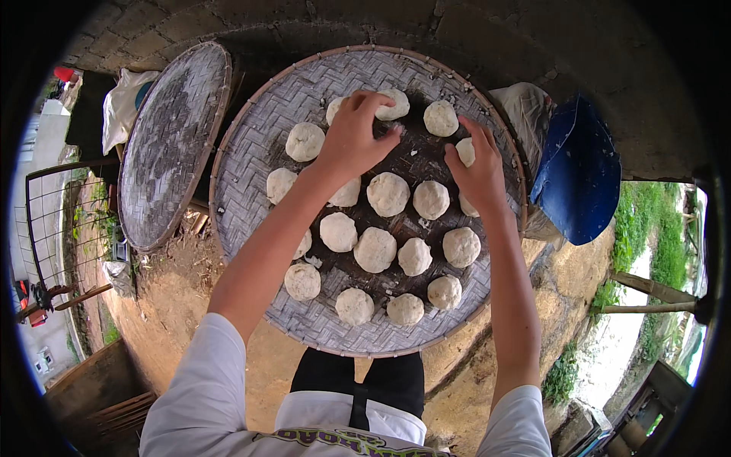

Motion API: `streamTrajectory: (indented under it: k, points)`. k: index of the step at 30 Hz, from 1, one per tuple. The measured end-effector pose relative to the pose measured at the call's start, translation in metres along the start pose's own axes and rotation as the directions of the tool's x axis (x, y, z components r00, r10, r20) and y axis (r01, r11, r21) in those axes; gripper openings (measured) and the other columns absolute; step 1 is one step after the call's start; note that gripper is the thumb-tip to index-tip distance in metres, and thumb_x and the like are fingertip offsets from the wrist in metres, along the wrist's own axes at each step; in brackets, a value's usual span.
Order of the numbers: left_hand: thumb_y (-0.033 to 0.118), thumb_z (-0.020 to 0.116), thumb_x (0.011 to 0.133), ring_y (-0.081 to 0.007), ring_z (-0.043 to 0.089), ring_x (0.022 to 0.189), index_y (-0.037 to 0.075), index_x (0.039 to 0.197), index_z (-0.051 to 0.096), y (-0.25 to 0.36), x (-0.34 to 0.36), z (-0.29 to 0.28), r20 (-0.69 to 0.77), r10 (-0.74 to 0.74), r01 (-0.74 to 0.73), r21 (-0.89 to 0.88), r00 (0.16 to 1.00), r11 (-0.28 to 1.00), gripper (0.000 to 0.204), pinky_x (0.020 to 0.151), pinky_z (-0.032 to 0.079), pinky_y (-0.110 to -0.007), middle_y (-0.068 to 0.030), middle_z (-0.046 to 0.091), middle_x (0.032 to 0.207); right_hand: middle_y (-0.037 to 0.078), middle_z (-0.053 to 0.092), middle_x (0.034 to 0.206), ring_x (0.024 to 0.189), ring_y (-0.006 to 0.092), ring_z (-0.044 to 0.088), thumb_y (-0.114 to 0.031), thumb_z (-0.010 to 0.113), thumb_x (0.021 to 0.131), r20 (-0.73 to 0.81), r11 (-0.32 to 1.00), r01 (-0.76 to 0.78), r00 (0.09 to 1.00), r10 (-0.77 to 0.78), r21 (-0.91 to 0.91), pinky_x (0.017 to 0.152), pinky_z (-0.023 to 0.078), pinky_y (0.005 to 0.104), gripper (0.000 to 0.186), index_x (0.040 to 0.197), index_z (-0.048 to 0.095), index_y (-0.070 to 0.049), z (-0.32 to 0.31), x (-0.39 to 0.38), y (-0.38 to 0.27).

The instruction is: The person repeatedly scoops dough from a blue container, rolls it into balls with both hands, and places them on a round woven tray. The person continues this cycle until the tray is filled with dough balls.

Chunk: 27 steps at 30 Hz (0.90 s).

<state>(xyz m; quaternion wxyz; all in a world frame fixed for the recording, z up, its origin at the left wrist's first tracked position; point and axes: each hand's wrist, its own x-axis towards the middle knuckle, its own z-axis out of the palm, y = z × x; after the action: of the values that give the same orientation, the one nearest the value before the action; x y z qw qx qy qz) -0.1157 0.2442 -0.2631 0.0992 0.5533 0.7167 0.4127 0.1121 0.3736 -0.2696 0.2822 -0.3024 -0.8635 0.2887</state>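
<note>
The left hand (352,137) closes its grip on a pale dough ball (394,104) at the far edge of the round woven tray (251,152). The right hand (478,169) pinches another dough ball (465,151) near the tray's far right edge, with more balls spread across the middle.

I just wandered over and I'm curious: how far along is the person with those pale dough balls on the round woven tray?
Around twenty pale round dough balls already sit spaced out on the round woven bamboo tray. The left hand rests on a ball at the far edge; the right hand touches another at the right. The tray's outer band is bare, and the second woven tray alongside holds none.
</note>
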Motion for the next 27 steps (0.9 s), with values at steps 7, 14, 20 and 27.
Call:
streamTrajectory:
  k: [7,14,20,27]
  points:
    - [0.036,0.091,0.079,-0.0392,0.050,0.142,0.023,0.153,0.054,-0.052,0.097,0.067,0.525,-0.237,-0.118,0.555,0.817,0.823,0.084,0.118,0.044,-0.053,-0.0138,0.052,0.150,0.014,0.043,0.162,0.147,0.0374,0.048,-0.048,0.090,0.080,0.509,0.933,0.073,0.852,0.126,-0.352,0.117,0.048,0.0554,0.083,0.153,0.058,-0.027,0.035,0.104,0.064]
    - [0.032,0.096,0.072,-0.0458,0.044,0.147,0.025,0.153,0.051,-0.068,0.095,0.073,0.560,-0.264,-0.039,0.469,0.785,0.882,0.093,0.112,0.051,-0.055,-0.0182,0.049,0.150,0.013,0.051,0.149,0.141,0.0418,0.049,-0.036,0.089,0.082,0.682,0.893,0.202,0.717,0.145,-0.402,0.115,0.051,0.0526,0.062,0.138,0.068,-0.020,0.054,0.106,0.072]
    - [0.020,0.092,0.073,-0.0442,0.051,0.138,0.023,0.146,0.055,-0.053,0.091,0.071,0.524,-0.239,-0.045,0.473,0.817,0.880,0.083,0.110,0.052,-0.053,-0.0167,0.052,0.141,0.015,0.057,0.135,0.132,0.0425,0.056,-0.027,0.088,0.078,0.656,0.941,0.163,0.751,0.076,-0.295,0.110,0.053,0.0518,0.055,0.129,0.071,-0.017,0.039,0.112,0.063]
    - [0.016,0.090,0.073,-0.0405,0.058,0.127,0.019,0.137,0.059,-0.030,0.073,0.048,0.510,-0.157,-0.024,0.331,0.846,0.943,0.071,0.100,0.054,-0.052,-0.0159,0.053,0.130,0.018,0.058,0.131,0.130,0.0420,0.057,-0.023,0.086,0.078,0.731,0.980,0.133,0.682,0.020,-0.150,0.110,0.053,0.0503,0.051,0.126,0.073,-0.014,0.015,0.075,0.031]
